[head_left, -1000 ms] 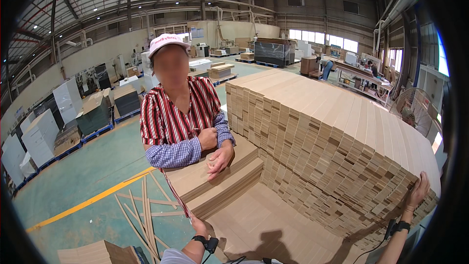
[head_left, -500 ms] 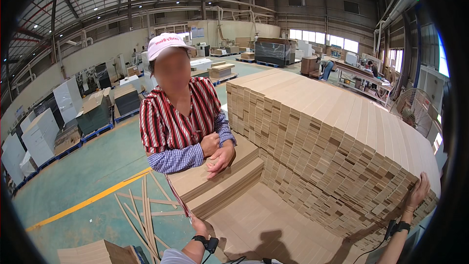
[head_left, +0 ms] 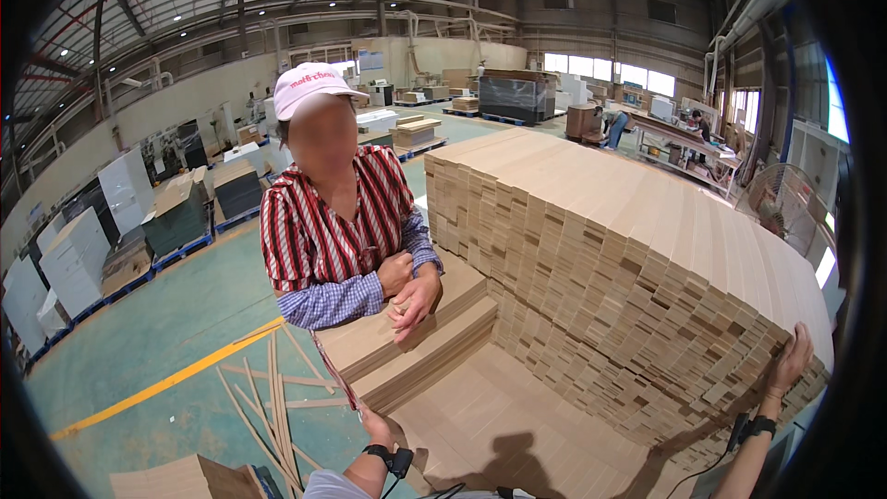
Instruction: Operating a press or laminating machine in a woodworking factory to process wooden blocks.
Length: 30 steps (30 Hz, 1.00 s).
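Observation:
My right hand [head_left: 793,360] lies with fingers extended against the near right end of a tall stack of wooden boards [head_left: 591,249], fingertips at its top edge. My left hand [head_left: 375,427] is at the near left corner of a lower, stepped stack of boards [head_left: 420,351]. Its fingers are mostly hidden, so I cannot tell whether it grips anything. A thin reddish edge [head_left: 334,371] runs along that stack's left side to my hand. Across the low stack leans a person [head_left: 337,222] in a striped shirt, checked sleeves and a pink cap, forearms resting on the boards.
Flat boards [head_left: 545,402] form a low surface before me, crossed by my shadow. Loose wooden strips [head_left: 274,407] lie on the green floor at left, beside a yellow line [head_left: 171,393]. A cut board stack [head_left: 176,478] stands lower left, a fan [head_left: 779,199] at right.
The view has shifted very slightly. The other person's head and hands have moved a little; both my hands stay in place.

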### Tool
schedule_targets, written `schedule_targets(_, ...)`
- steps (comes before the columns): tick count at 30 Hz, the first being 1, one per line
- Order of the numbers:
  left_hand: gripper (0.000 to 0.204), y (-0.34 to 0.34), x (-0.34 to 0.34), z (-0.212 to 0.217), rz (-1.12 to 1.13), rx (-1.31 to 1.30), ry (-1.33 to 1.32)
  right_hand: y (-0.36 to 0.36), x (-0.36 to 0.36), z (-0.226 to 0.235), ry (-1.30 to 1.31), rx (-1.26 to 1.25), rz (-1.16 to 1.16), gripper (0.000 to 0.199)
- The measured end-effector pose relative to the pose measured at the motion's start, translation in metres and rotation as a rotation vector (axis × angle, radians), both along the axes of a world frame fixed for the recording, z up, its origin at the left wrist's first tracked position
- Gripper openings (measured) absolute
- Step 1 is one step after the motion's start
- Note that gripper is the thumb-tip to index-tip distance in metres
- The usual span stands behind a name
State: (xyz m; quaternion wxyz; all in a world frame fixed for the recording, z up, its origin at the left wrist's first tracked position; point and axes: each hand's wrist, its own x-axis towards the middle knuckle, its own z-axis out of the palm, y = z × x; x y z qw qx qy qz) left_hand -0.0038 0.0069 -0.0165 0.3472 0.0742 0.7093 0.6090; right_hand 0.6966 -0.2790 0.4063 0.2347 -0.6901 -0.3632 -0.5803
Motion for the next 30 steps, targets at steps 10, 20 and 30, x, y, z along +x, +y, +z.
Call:
schedule_targets(10, 0.063, 0.009, -0.012, -0.041, 0.021, 0.18, 0.033, 0.001, -0.001, 0.003, 0.019, 0.02, 0.036, 0.027)
schedule_targets(20, 0.062, -0.028, 0.026, 0.083, -0.033, -0.097, 0.018, 0.003, -0.005, 0.0, 0.057, 0.031, 0.032, 0.03)
schedule_targets(30, 0.058, -0.03, 0.027, 0.082, -0.023, 0.018, -0.031, 0.003, 0.0, -0.002, 0.053, 0.024, 0.029, 0.031)
